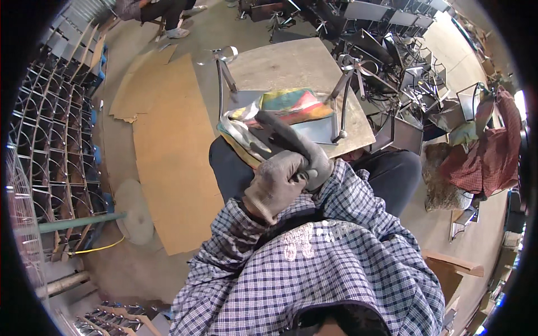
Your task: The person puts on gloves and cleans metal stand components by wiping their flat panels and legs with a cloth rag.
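Note:
Both of my hands wear grey work gloves and meet in front of my body. My left hand [274,185] is closed, its fingers pressed on the glove of my right hand near the thumb and palm. My right hand [308,157] has its long fingers stretched out toward the upper left. Just beyond them a crumpled multicoloured cloth [297,106] lies over a metal piece with a grey-blue panel [320,132]. That piece has dark legs and curled metal strips [358,66] at its corners, and rests on a worn board [280,61].
Flattened cardboard [174,145] covers floor at the left, beside stacked metal frames [53,151]. A pile of metal parts [403,73] fills the far right. A red checked cloth [493,151] hangs at right. Another person's shoe [177,33] shows at far left.

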The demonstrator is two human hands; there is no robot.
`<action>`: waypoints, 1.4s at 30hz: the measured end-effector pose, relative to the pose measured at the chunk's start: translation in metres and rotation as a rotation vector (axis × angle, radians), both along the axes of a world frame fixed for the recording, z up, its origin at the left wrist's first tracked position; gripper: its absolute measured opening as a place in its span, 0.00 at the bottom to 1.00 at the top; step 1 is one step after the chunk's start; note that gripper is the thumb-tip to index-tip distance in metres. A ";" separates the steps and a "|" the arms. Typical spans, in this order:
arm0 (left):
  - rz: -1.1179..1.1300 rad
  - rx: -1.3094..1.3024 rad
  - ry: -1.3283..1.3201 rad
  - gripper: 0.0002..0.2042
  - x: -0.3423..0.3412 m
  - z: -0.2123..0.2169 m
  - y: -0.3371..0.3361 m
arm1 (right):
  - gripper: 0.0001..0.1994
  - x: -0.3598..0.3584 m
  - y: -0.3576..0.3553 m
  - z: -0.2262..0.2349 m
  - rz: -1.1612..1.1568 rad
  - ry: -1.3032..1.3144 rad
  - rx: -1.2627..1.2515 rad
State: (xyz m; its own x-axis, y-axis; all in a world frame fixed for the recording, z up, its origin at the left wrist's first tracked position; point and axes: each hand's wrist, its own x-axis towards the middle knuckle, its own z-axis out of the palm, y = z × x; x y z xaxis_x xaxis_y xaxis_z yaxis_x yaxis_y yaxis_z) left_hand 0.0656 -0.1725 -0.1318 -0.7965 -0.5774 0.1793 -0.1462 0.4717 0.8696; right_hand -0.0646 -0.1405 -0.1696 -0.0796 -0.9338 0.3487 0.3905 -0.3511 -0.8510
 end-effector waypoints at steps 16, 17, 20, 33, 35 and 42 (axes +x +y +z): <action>-0.153 0.301 0.284 0.06 -0.002 -0.008 0.018 | 0.35 0.002 -0.013 -0.005 0.339 -0.693 0.375; -0.074 0.402 0.293 0.07 0.001 -0.015 0.017 | 0.32 0.001 -0.018 -0.004 0.177 -0.458 0.327; 0.128 0.639 0.267 0.09 0.018 -0.033 0.016 | 0.26 -0.010 -0.024 0.011 -0.181 0.250 0.114; 0.531 0.481 -0.023 0.27 0.042 -0.081 -0.051 | 0.37 0.000 -0.125 -0.035 -0.180 1.310 0.300; 0.607 0.556 -0.165 0.20 0.040 -0.084 -0.054 | 0.32 0.003 -0.123 -0.039 -0.194 1.223 0.425; 0.684 0.423 -0.281 0.09 0.103 -0.041 -0.106 | 0.16 -0.012 -0.091 0.000 -0.252 0.958 0.298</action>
